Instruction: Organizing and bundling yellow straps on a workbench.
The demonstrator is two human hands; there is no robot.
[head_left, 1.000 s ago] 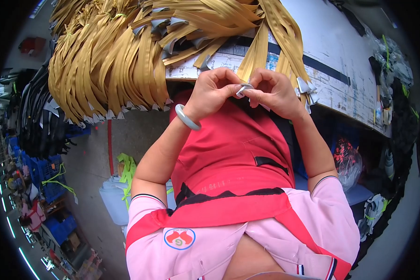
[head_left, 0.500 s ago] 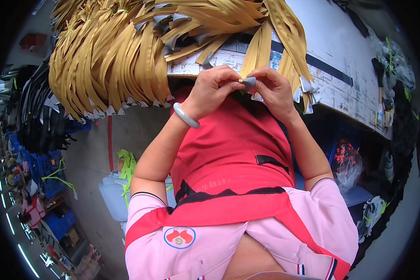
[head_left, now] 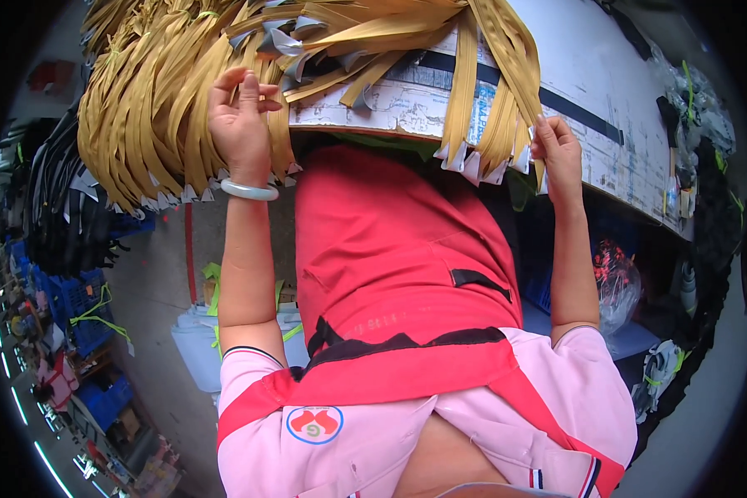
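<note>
My right hand (head_left: 561, 162) is at the table's front edge, thumb and fingers closed on the side of a mustard-yellow zipper strip (head_left: 513, 62) near its lower end. Beside it, several more yellow strips (head_left: 463, 91) hang over the edge, their ends tipped with white-grey tabs (head_left: 471, 167). My left hand (head_left: 242, 116), with a pale bangle (head_left: 250, 191) on the wrist, is raised over the big pile of yellow zipper strips (head_left: 153, 108). Its fingers are apart and loosely bent, with nothing visible in them. Near it lie loose strips with grey tabs (head_left: 282, 41).
The strips lie on a white printed cardboard surface (head_left: 606, 108) with a black band (head_left: 581, 118). Dark strips (head_left: 54, 191) hang at the left, above blue crates (head_left: 70, 303). Plastic bags (head_left: 618, 290) sit under the table at the right, and pale bundles (head_left: 199, 349) lie on the floor.
My hands were together at the table edge, holding a small grey tab with a yellow piece. They have parted: the left moved left to the pile, the right moved right to the hanging strip.
</note>
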